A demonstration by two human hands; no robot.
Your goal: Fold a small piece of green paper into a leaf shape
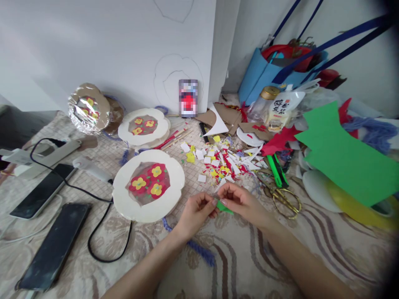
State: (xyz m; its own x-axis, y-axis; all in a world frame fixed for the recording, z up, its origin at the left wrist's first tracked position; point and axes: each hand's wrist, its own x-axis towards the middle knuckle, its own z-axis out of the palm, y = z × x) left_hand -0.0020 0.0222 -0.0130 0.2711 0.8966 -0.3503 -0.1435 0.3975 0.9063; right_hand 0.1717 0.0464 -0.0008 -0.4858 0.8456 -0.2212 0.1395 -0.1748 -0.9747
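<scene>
My left hand (199, 211) and my right hand (241, 203) meet fingertip to fingertip over the patterned cloth. Between my right fingers sits a small piece of green paper (225, 209), mostly covered by them. The left fingertips are pinched close by it; what they grip is too small to make out. Left of my hands lies a white scalloped round frame (119, 195) with red and yellow paper flowers (156, 189) at its centre. Gold-handled scissors (288, 203) rest right of my right hand. Beyond my fingers spreads a heap of paper scraps (222, 164).
Two dark phones (54, 245) and a power strip (52, 155) with cables occupy the left. Another flowered frame (126, 128) and a phone (188, 108) leaning upright are behind. To the right lie a green cutter (277, 170), green paper (352, 158) and a blue bag (252, 77).
</scene>
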